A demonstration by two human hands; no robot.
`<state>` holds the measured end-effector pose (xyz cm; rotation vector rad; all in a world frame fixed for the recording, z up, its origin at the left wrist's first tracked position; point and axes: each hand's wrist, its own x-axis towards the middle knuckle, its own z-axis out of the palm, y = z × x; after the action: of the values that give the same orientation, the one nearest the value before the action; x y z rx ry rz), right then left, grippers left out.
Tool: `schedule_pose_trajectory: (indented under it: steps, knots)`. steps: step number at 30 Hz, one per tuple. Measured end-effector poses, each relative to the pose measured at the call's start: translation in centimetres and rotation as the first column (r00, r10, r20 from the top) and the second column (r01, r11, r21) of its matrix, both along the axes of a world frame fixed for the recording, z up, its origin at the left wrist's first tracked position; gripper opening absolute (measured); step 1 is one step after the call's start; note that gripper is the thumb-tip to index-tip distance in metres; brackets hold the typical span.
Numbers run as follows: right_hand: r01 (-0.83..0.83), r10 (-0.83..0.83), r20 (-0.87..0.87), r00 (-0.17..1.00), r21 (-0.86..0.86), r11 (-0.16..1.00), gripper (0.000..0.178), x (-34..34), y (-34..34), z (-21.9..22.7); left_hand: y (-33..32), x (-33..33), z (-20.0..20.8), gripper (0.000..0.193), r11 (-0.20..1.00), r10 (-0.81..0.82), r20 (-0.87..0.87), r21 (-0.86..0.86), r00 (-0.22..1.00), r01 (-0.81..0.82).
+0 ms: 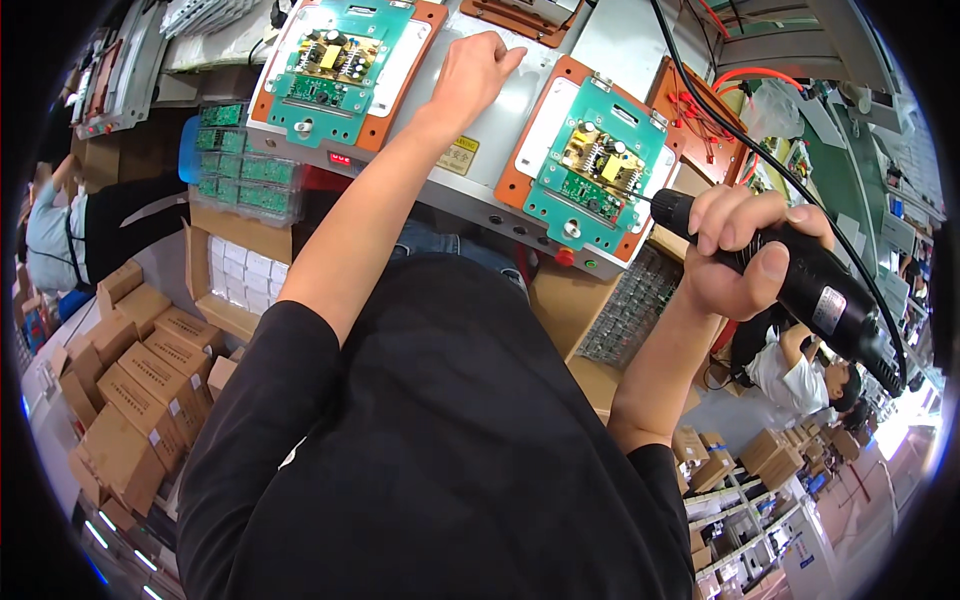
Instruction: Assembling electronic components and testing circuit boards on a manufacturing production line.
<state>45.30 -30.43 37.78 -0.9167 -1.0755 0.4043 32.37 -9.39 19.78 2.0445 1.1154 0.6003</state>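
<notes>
My right hand (745, 245) is wrapped round a black electric screwdriver (820, 295) with a cable at its rear end. Its thin bit reaches left over the circuit board (603, 165) in the right-hand green fixture (548, 200); whether the tip touches a screw is too small to tell. My left hand (472, 70) is over the grey metal machine top (490, 128), between the two fixtures. Its fingers are curled in, and anything inside them is hidden. A second circuit board (338, 58) sits in the left green fixture (305, 112).
Clear trays of green boards (247, 170) are stacked at left, above an open carton of white pieces (240, 270). A red button (564, 257) is on the machine's front. The screwdriver's black cable (745, 135) arcs past red-handled parts (697, 120). Other people are further off on both sides.
</notes>
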Motion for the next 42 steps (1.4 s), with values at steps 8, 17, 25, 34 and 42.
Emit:
schedule_pose_trajectory:
  steps: [8, 17, 25, 34, 42]
  knots:
    - [-0.162, 0.162, 0.012, 0.987, 0.003, 0.987, 0.030, 0.0, 0.0, -0.1, -1.0, -0.4, 1.6, 0.018, 0.979, 0.002, 0.162, -0.201, 0.987, 0.031]
    - [-0.249, 0.249, -0.011, 0.969, -0.070, 0.966, 0.027, 1.0, 1.2, -0.8, -3.7, -3.1, 6.9, 0.018, 0.982, -0.101, 0.452, -0.098, 0.886, 0.162]
    - [-0.182, 0.188, 0.035, 0.982, -0.127, 0.975, 0.026, -0.9, 2.5, -0.9, -7.5, -5.2, 8.9, 0.027, 0.936, -0.224, 0.493, -0.133, 0.841, 0.327]
    - [-0.108, 0.095, -0.086, 0.992, -0.170, 0.979, 0.030, -0.2, 2.8, -2.6, -9.2, -6.9, 8.8, 0.026, 0.896, -0.271, 0.466, -0.197, 0.842, 0.397]
    - [-0.197, 0.200, -0.022, 0.980, 0.089, 0.976, 0.035, -1.0, -1.8, 4.6, -11.0, -6.9, 8.9, 0.036, 0.850, -0.310, 0.469, -0.253, 0.827, 0.462]
